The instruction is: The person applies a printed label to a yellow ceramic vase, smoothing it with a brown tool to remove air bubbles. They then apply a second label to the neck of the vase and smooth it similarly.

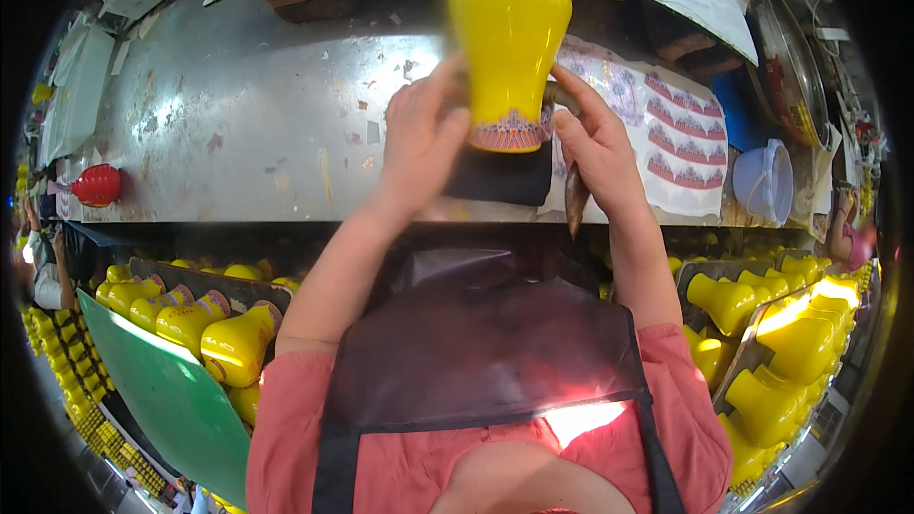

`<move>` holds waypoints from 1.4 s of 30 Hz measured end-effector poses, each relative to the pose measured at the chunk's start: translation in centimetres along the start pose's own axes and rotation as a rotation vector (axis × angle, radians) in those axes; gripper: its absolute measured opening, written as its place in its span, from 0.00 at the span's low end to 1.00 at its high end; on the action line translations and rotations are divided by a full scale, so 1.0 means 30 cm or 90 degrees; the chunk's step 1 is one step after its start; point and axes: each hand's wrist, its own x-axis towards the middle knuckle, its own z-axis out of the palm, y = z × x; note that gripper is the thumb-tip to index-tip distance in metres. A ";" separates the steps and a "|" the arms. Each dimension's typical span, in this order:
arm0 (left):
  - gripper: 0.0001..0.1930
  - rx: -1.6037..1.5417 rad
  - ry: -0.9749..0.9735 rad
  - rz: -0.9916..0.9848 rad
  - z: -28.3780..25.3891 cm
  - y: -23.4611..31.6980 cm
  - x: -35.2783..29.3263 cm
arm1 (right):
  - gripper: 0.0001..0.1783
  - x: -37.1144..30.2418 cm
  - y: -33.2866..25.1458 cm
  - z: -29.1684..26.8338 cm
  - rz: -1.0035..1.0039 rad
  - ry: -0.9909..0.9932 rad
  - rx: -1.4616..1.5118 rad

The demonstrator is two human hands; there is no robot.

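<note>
In front of me is a glossy yellow vase (511, 33), broad at the shoulder and narrow lower down. A patterned decal band in blue and red (509, 131) runs around its foot, just above a dark cloth (500, 179). My left hand (424, 138), slightly blurred, grips the vase's lower left side, its fingertips partly hidden. On the other side my right hand (600, 145) is closed around a slim brown tool (575, 202) whose tip points toward me. The tool's upper end is beside the decal band, and I cannot tell whether it touches.
Printed decal sheets (685, 138) lie right of the vase, near a pale bucket (764, 183). A red ribbed container (98, 186) sits on the metal table (257, 133) at the left. Yellow vases fill racks on both sides, with a green panel (167, 395) at the left.
</note>
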 end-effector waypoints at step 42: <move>0.30 -0.156 0.090 -0.042 0.097 0.005 -0.040 | 0.41 -0.010 0.042 0.041 -0.024 0.016 0.003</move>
